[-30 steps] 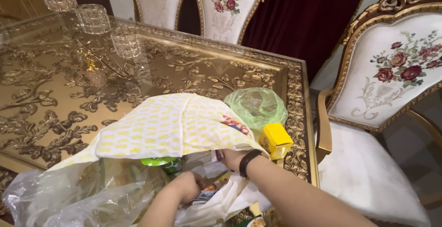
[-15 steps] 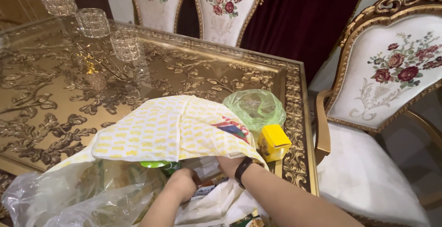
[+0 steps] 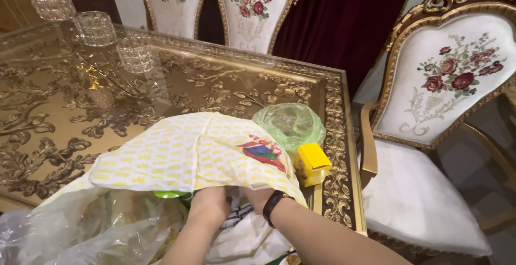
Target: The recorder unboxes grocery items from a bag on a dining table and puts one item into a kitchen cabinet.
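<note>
Both hands buried in the mouth of a white plastic shopping bag with a yellow dash pattern, sitting at the 6 o'clock edge of an ornate gold table with a glass top and leaf relief. Left hand pushed in under the bag's top flap, knuckles showing, fingers tucked out of sight, so can't tell how curled they are or whether anything is gripped. Right hand just beside it at 3 o'clock, black wristband showing at the cuff of the bag, fingers also hidden inside; again can't tell about the grip. Some packaging visible between the two hands inside the bag, too covered to make out.

Crumpled clear plastic bag touching the patterned bag at its 8 o'clock side, with a bit of bright green lid peeking out under the flap. Small yellow cardboard box just beside the bag at 3 o'clock, and a thin green plastic bag bunched up right behind that box at about 1 o'clock. Three crystal-look candle holders far off at 11 o'clock. White floral chair with a carved gold frame off the table's 3 o'clock side, two more behind at 12.
</note>
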